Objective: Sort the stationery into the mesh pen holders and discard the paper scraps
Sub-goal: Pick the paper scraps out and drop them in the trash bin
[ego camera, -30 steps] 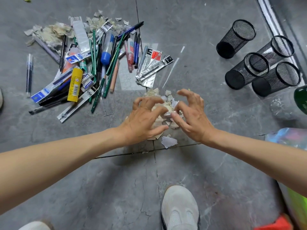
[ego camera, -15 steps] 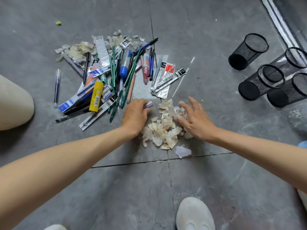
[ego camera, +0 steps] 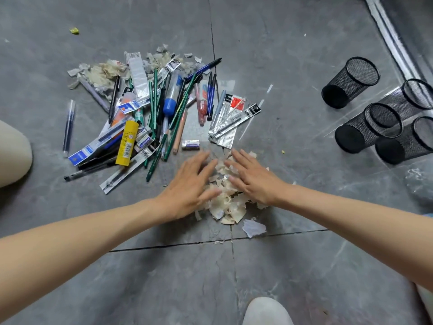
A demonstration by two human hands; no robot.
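Left hand, right hand apparently flattened.

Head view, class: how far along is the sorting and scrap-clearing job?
Done: a scrap pile is gathered nearby. In hand: the left hand and right hand press flat on it. Left: the stationery heap lies unsorted on the floor, more scraps lie behind it, and the four mesh pen holders look empty.

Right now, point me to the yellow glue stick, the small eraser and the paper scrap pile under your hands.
yellow glue stick (ego camera: 127, 143): head view, middle of its yellow tube.
small eraser (ego camera: 190, 144): head view, centre of its wrapper.
paper scrap pile (ego camera: 230, 207): head view, exposed scraps near its near edge.
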